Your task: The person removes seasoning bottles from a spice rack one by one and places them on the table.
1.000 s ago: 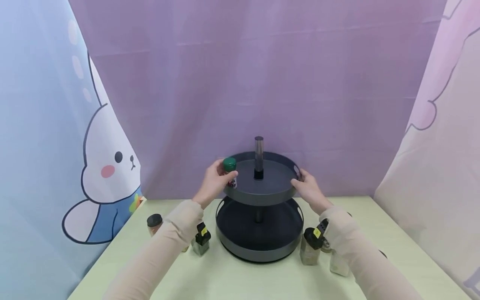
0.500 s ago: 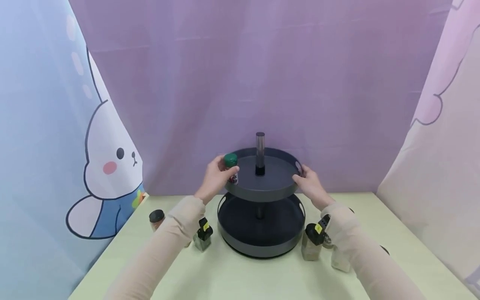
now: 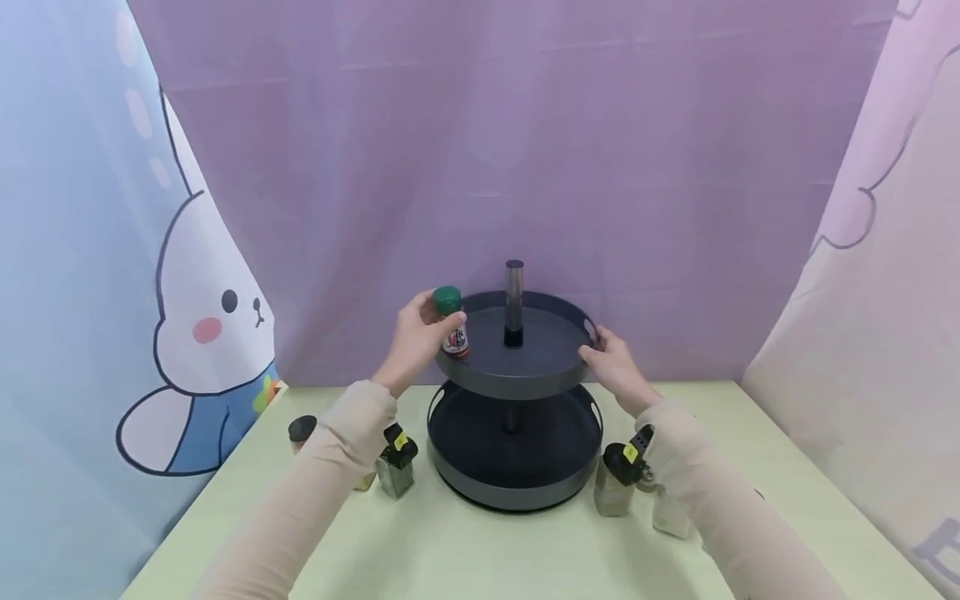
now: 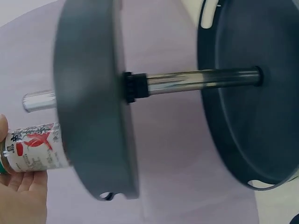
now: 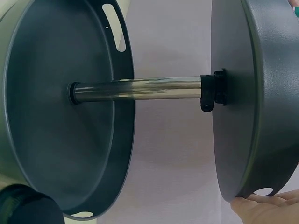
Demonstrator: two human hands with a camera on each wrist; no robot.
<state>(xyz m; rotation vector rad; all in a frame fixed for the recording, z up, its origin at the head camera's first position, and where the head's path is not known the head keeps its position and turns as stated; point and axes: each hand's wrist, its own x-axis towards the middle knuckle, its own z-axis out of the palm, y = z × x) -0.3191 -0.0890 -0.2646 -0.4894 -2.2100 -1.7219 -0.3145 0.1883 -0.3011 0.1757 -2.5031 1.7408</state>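
Observation:
My left hand grips a small spice bottle with a green cap and a red-and-white label, at the left rim of the upper tray. In the left wrist view the bottle has its lower end behind the tray wall, thumb and fingers on either side of it. My right hand holds the upper tray's right rim by the handle cutout, thumb on the inside. This round dark grey tray sits on a metal pole above a wider lower tray; neither shows anything standing inside.
Several spice jars stand on the pale green table. A black-lidded jar and a greenish jar are at the left; a brownish jar and a pale jar are at the right, partly under my sleeve. A purple curtain hangs behind.
The spice bottle in my left hand has risen a little and shifted slightly left relative to the upper tray, showing more of its label. My right hand keeps its place on the rim.

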